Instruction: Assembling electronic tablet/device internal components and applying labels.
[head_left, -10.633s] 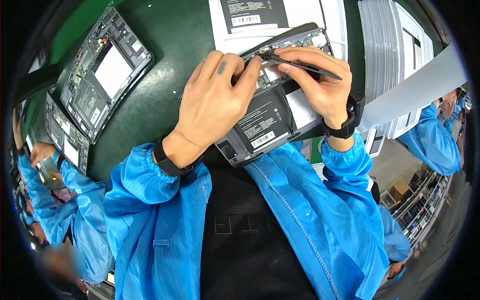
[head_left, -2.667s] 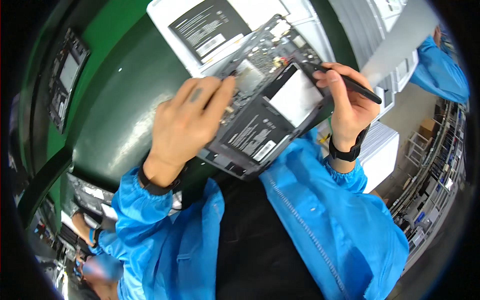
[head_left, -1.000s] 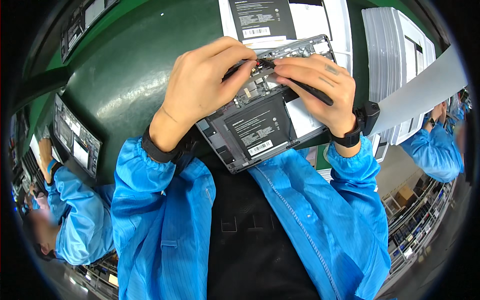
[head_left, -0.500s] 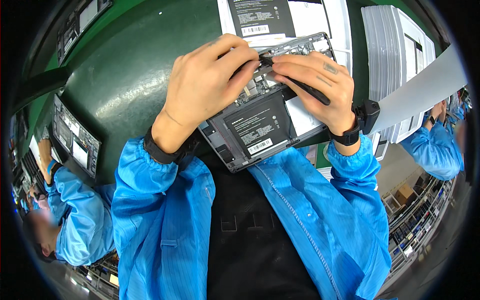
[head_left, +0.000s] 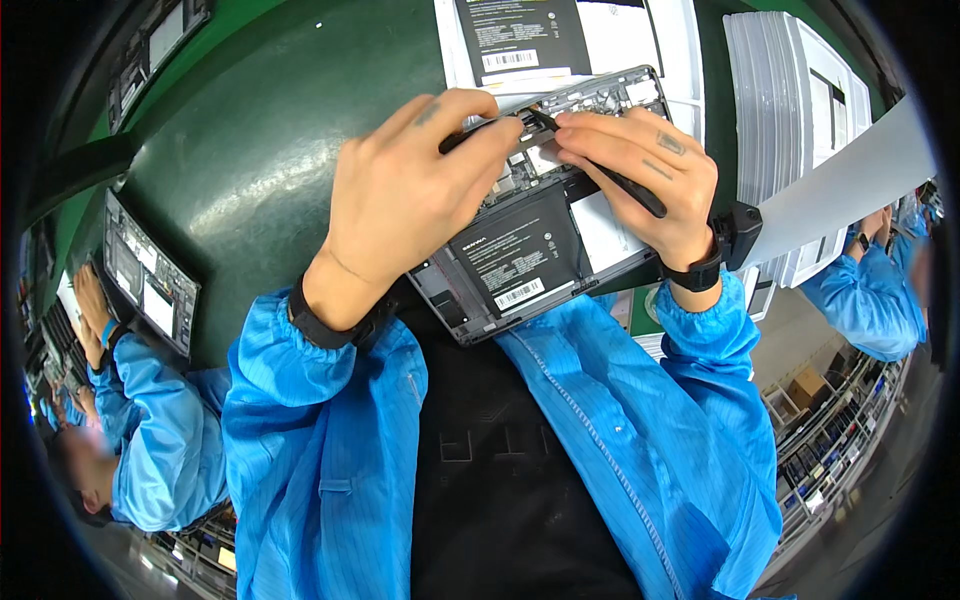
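An opened laptop base lies tilted in front of me, its circuit boards and a flat black battery exposed. My left hand is closed over its far left part, fingertips together near the upper boards. What those fingers hold, if anything, is hidden. In my right hand is a pair of black tweezers, pinched between thumb and fingers. The tweezers' narrow end points left, close to the left fingertips over the boards. Beside the battery lies a white panel, partly under my right hand.
A white tray with another black battery sits beyond the laptop. Stacked white trays stand at the right, behind a pale curved sheet. Another opened laptop base lies left, near a co-worker's hand.
My left hand has shifted slightly down and its index finger has straightened. My right hand and the tweezers have moved a little right and down. The co-worker's hand at left has risen.
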